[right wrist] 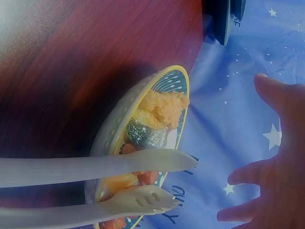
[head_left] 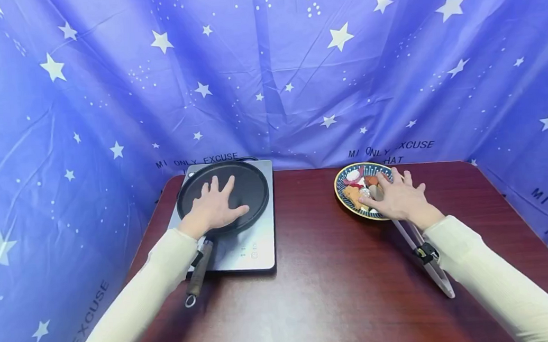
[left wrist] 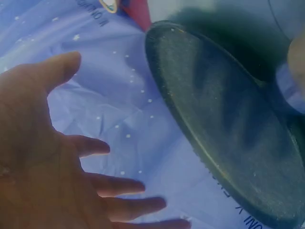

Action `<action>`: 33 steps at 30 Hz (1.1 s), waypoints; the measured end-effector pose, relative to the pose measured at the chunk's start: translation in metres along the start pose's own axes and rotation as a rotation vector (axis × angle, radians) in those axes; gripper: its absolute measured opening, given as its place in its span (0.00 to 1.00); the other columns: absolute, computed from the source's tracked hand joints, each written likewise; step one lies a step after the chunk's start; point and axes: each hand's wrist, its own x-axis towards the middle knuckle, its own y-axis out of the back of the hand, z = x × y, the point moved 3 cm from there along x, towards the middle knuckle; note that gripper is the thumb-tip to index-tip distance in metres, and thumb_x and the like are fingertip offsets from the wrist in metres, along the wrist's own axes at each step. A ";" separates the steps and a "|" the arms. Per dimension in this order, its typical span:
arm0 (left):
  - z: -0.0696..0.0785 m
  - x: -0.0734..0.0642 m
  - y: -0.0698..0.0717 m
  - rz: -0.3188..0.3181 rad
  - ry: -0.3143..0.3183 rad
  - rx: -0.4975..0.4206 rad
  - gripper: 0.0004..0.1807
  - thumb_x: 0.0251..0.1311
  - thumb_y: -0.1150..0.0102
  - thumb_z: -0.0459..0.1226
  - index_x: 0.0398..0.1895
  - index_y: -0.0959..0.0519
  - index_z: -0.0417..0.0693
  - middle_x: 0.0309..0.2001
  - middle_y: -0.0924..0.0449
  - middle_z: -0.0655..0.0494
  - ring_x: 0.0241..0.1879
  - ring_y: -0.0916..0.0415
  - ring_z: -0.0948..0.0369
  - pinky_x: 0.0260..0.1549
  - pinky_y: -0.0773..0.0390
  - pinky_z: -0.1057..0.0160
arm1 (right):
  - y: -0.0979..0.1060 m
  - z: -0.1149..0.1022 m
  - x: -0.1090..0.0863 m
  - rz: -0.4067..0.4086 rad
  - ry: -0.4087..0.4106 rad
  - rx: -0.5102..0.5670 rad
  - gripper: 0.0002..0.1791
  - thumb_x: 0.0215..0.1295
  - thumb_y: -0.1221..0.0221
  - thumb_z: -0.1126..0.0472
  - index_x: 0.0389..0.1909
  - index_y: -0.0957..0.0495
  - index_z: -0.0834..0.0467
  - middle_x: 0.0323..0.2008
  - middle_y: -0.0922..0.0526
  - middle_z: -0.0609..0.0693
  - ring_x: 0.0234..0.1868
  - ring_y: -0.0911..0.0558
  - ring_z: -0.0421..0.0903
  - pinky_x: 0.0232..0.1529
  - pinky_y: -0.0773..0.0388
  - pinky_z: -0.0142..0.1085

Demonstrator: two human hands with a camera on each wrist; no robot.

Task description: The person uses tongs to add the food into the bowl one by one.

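My left hand (head_left: pixel 212 210) hovers palm down over a black flat pan (head_left: pixel 252 193), fingers spread, holding nothing. The left wrist view shows these fingers apart from the pan's rim. With fingers likewise spread, my right hand (head_left: pixel 400 199) is above a blue patterned bowl (right wrist: pixel 116 114) with a yellow rim. Several food pieces fill the bowl, among them a golden fried-looking piece (right wrist: pixel 167 107) and a dark speckled piece (right wrist: pixel 145 136). Pale tongs (head_left: pixel 439 276) lie with their tips over the food and their other end toward me, partly hidden by the right wrist.
Under the pan is a silver induction cooker (head_left: pixel 265 246) with touch marks on its front. The pan's brown handle (head_left: pixel 197 277) points toward me past the cooker's edge. A reddish-brown table (head_left: pixel 319 274) bears everything, and a blue star-patterned curtain (head_left: pixel 267 76) hangs around it.
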 end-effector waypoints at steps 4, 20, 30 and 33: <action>-0.006 -0.017 0.000 0.011 -0.022 0.003 0.48 0.58 0.50 0.61 0.75 0.53 0.48 0.70 0.55 0.31 0.66 0.51 0.34 0.49 0.35 0.35 | -0.001 0.002 -0.001 0.016 0.010 -0.006 0.57 0.53 0.58 0.21 0.70 0.48 0.63 0.66 0.54 0.75 0.64 0.55 0.78 0.50 0.52 0.74; -0.049 -0.072 -0.017 0.056 0.040 -0.039 0.39 0.63 0.52 0.53 0.58 0.37 0.23 0.51 0.29 0.27 0.50 0.28 0.37 0.41 0.27 0.42 | 0.000 0.010 -0.012 0.042 0.015 -0.005 0.57 0.54 0.60 0.22 0.70 0.48 0.63 0.62 0.45 0.76 0.56 0.40 0.75 0.40 0.35 0.67; -0.058 -0.091 -0.043 0.108 0.047 -0.059 0.23 0.61 0.50 0.53 0.33 0.27 0.39 0.24 0.26 0.47 0.27 0.24 0.48 0.23 0.29 0.49 | -0.007 0.009 -0.023 0.036 0.030 -0.026 0.56 0.53 0.59 0.21 0.68 0.45 0.63 0.57 0.40 0.77 0.51 0.36 0.76 0.35 0.32 0.66; -0.056 -0.095 -0.054 0.122 0.031 -0.083 0.22 0.61 0.49 0.52 0.38 0.27 0.41 0.24 0.25 0.46 0.27 0.23 0.48 0.21 0.30 0.50 | -0.009 0.011 -0.028 0.025 0.021 -0.023 0.57 0.53 0.60 0.20 0.70 0.47 0.63 0.57 0.41 0.77 0.48 0.33 0.74 0.32 0.31 0.63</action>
